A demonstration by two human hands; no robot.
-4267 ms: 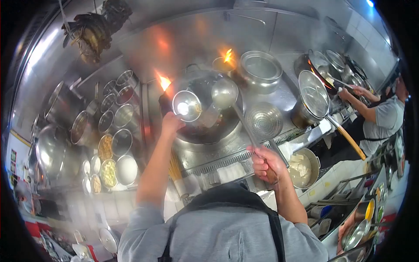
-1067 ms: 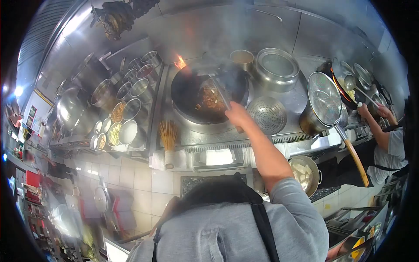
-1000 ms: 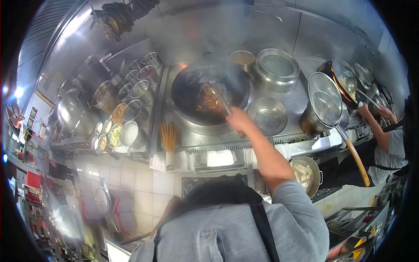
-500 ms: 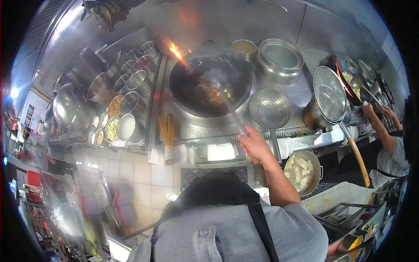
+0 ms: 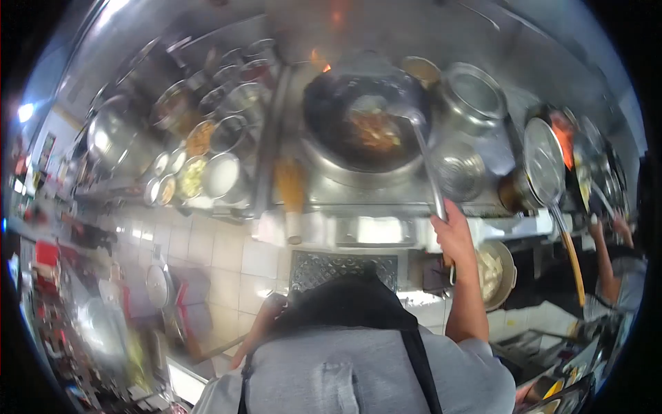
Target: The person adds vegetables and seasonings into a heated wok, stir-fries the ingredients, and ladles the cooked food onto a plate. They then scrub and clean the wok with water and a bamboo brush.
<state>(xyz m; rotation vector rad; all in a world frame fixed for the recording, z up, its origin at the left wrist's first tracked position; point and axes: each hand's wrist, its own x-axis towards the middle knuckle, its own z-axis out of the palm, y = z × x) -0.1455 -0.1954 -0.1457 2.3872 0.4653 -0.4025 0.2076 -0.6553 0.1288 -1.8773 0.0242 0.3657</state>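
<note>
My right hand (image 5: 455,233) is closed around the handle of a long metal ladle (image 5: 430,159). The ladle's head lies over the right side of a dark wok (image 5: 329,127), beside the food. Reddish-brown food (image 5: 376,131) with a few pale and green bits sits in the bottom of the wok. Low at the left of my black apron (image 5: 345,297) is my left hand (image 5: 274,302), away from the stove; its fingers are blurred and partly hidden.
A bamboo brush (image 5: 290,196) and a perforated strainer (image 5: 460,171) flank the wok. Ingredient pots (image 5: 224,176) stand left; a lidded pot (image 5: 476,93) is behind right. A mesh skimmer (image 5: 545,159) rests on a pot. Below is a pan of pale pieces (image 5: 507,276). A co-worker's arm (image 5: 607,262) is at right.
The ladle has left the food for the wok's right side, and my right hand has drawn back. My left hand has come into view. The flame behind the wok looks smaller; the whole view has shifted.
</note>
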